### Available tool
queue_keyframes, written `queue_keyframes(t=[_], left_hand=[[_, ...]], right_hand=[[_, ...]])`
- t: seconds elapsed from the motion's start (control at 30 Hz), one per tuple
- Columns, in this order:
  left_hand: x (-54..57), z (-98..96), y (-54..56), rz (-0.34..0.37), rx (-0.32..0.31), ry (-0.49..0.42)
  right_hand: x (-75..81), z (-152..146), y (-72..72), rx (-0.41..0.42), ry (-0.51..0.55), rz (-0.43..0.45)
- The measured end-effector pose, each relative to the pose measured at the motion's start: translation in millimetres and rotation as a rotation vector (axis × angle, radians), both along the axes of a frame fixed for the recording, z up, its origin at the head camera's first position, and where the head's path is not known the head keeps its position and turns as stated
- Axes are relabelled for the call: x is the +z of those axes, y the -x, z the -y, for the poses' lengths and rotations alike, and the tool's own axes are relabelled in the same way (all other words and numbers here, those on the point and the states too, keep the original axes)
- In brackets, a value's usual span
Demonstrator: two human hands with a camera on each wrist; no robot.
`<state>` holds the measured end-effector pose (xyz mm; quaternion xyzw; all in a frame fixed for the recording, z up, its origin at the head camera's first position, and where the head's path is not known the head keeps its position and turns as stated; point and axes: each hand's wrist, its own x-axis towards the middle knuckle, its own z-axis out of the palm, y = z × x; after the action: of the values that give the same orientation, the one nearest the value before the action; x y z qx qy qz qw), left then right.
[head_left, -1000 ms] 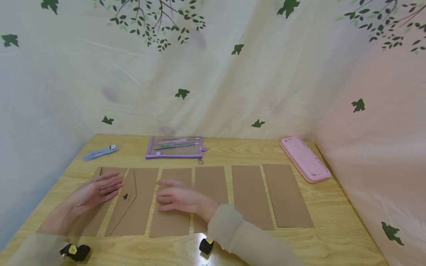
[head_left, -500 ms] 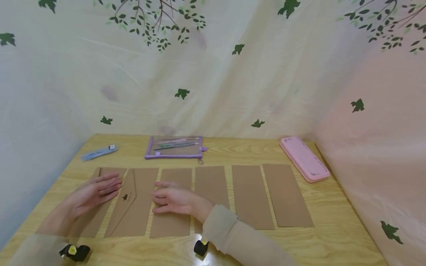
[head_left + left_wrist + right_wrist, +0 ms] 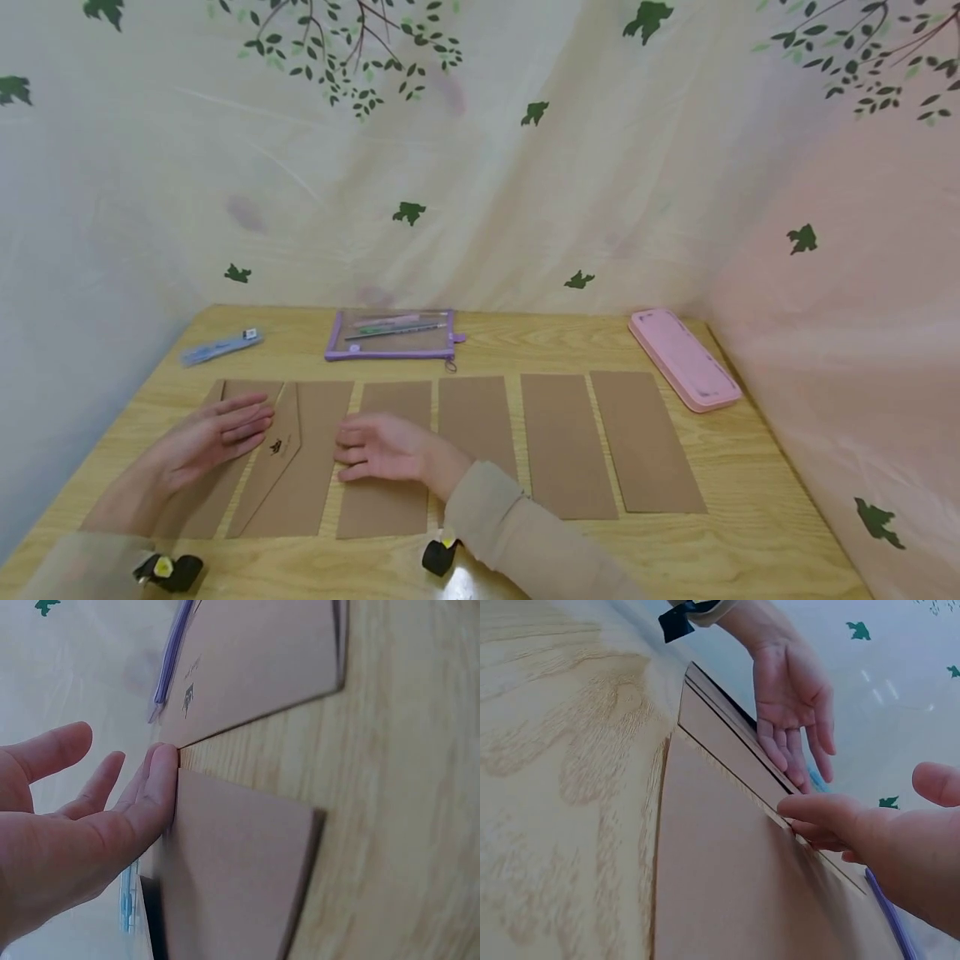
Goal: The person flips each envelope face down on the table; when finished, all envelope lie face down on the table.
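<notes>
Brown paper envelopes lie in a row across the table. My left hand (image 3: 213, 437) is over the leftmost envelope (image 3: 202, 500), its fingers fairly straight and together. In the left wrist view its fingertips (image 3: 163, 761) reach the gap between that envelope and the second one. The second envelope (image 3: 288, 492) has a pointed flap and a small dark crown-like print. My right hand (image 3: 382, 450) lies across the third envelope (image 3: 384, 512), fingers slightly bent, with fingertips (image 3: 791, 806) right at the second envelope's right edge. Neither hand grips anything.
Three more envelopes, among them the far right one (image 3: 648, 442), continue the row. Behind stand a blue packet (image 3: 221, 347), a purple-edged clear zip pouch (image 3: 390, 354) with pens, and a pink case (image 3: 686, 358). Patterned cloth (image 3: 480, 167) hangs around the table.
My right hand has moved left, and the second envelope has slid slightly left toward the first. My left hand has stayed nearly still.
</notes>
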<state>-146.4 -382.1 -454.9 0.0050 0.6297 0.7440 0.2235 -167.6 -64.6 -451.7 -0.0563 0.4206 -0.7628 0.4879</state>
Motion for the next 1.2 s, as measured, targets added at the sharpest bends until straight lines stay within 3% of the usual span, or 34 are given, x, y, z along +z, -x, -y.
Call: queue_keyframes(t=[0.37, 0.97, 1.2], left_hand=[[3.3, -4.5, -1.9, 0.000, 0.037, 0.006], [2.5, -5.3, -2.3, 0.001, 0.032, 0.034], [1.5, -0.4, -2.0, 0.018, 0.016, -0.047]], right_hand=[[-2.6, -0.6, 2.2, 0.011, -0.011, 0.010], [0.2, 0.8, 0.4, 0.015, -0.020, 0.002], [-2.1, 2.1, 1.0, 0.019, -0.022, 0.002]])
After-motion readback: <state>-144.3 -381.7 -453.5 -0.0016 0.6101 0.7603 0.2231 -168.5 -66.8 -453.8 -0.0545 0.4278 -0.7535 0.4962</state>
